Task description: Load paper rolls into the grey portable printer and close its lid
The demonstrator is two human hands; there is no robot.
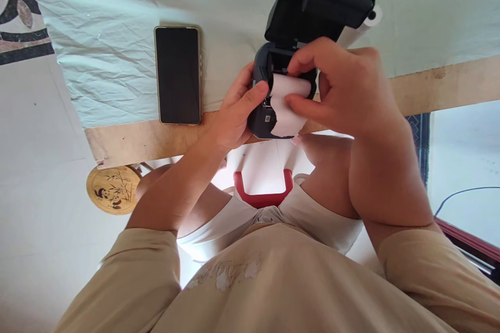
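A dark portable receipt printer [260, 125] is held over the table's front edge, its black lid [291, 15] swung up and back. My left hand [240, 106] is closed around the printer's left side, with the thumb on the rim of the paper bay. Inside the bay sits a white paper roll [291, 85], its torn loose end hanging over the front of the printer. My right hand [344, 86] has thumb and index finger around that roll, the thumb pressing on the paper. Its other fingers are curled and partly hidden.
A phone [178, 75] with a dark screen lies left of the printer on the pale green cloth [226, 5]. Behind the lid, another white roll [355, 31] shows in part. A wooden edge [117, 138] borders the table, and a round panda-patterned stool top [113, 190] stands below left.
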